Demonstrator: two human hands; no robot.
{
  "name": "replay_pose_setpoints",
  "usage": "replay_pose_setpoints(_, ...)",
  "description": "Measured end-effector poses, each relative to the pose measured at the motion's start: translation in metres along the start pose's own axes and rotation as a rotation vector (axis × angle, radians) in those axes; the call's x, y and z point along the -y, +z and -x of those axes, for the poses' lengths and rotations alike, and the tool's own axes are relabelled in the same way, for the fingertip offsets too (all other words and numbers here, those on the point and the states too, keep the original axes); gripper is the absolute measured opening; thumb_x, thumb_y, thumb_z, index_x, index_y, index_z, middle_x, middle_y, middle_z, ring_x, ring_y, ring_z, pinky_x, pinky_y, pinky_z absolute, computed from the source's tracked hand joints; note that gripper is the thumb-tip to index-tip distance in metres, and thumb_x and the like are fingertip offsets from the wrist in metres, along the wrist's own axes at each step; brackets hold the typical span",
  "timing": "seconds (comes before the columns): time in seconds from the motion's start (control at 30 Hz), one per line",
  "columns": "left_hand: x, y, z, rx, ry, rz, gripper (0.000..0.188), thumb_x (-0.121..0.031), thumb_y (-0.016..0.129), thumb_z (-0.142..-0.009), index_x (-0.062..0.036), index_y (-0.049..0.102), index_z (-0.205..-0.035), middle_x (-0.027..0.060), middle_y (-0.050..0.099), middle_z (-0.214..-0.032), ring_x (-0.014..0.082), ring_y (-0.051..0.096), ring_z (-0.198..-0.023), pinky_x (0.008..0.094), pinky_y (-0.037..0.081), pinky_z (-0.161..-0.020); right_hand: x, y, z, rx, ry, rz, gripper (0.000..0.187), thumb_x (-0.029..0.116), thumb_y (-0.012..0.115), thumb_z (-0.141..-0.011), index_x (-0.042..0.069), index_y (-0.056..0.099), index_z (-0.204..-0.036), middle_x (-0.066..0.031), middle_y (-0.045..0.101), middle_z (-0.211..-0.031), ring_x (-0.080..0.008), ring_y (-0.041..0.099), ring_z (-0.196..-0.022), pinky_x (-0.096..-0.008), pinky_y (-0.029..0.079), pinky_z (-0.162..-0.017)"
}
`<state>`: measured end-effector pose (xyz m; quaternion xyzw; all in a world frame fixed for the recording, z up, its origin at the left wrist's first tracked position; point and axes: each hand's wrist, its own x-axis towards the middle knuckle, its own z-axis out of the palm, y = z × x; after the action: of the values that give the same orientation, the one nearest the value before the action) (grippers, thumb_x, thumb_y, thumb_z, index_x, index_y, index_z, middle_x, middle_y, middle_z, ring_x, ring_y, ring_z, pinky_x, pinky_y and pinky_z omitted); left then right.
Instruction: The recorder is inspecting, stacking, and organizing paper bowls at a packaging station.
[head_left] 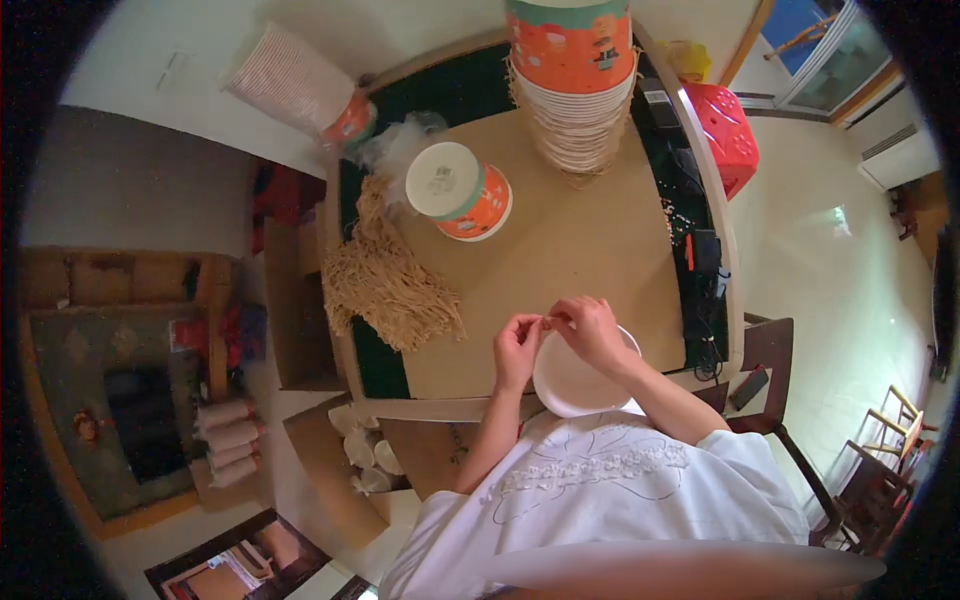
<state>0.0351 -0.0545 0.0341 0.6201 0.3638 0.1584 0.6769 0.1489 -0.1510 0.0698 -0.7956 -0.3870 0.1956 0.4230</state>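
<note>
A white-lined paper bucket (575, 385) rests against my front at the table's near edge, its mouth facing up toward me. At its far left rim my left hand (518, 350) is closed in a pinch. My right hand (590, 330) reaches across the bucket's mouth, its fingers also pinched and meeting the left fingertips. What lies between the fingers is too small to make out. To the left, a loose heap of tan paper cords (390, 285) spreads over the brown board. Beyond it, an orange and green paper bucket (475, 205) stands upside down.
A tall stack of nested buckets (575, 90), cords hanging from them, stands at the far side. Another stack of buckets (295, 85) leans at the far left beside clear plastic wrap (400, 140). A black power strip and cables (707, 255) line the right edge. A red stool (720, 135) stands beyond.
</note>
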Motion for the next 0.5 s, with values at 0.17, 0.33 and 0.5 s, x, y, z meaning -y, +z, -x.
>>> replay_pose_setpoints(0.17, 0.003, -0.004, -0.001, -0.049, -0.031, 0.085, 0.004, -0.006, 0.054, -0.083, -0.0035, 0.057, -0.083, 0.0003, 0.061, -0.075, 0.0032, 0.049, -0.06, 0.0162, 0.038, -0.052, -0.007, -0.002, 0.004, -0.013, 0.022, -0.039, 0.006, 0.011, 0.06, -0.07, 0.008, 0.058, -0.074, -0.0083, 0.06, -0.071, -0.0265, 0.057, -0.072, -0.0385, 0.043, -0.064)
replay_pose_setpoints(0.33, -0.002, -0.01, 0.0, 0.013, -0.109, 0.126, 0.005, -0.008, 0.054, -0.083, -0.005, 0.056, -0.087, 0.0006, 0.06, -0.08, 0.007, 0.055, -0.072, 0.0188, 0.042, -0.062, -0.007, -0.004, 0.001, 0.068, -0.019, -0.012, 0.009, 0.015, 0.061, -0.07, 0.007, 0.058, -0.073, -0.009, 0.059, -0.07, -0.0284, 0.056, -0.067, -0.0376, 0.044, -0.062)
replay_pose_setpoints(0.5, -0.011, -0.004, 0.003, 0.041, -0.157, 0.211, 0.017, -0.004, 0.054, -0.082, -0.0023, 0.055, -0.099, 0.0024, 0.059, -0.087, 0.0081, 0.055, -0.077, 0.02, 0.045, -0.07, -0.016, 0.0, -0.009, 0.27, 0.065, 0.064, 0.018, 0.025, 0.061, -0.073, 0.008, 0.061, -0.071, -0.0113, 0.06, -0.07, -0.0307, 0.057, -0.069, -0.0394, 0.046, -0.062)
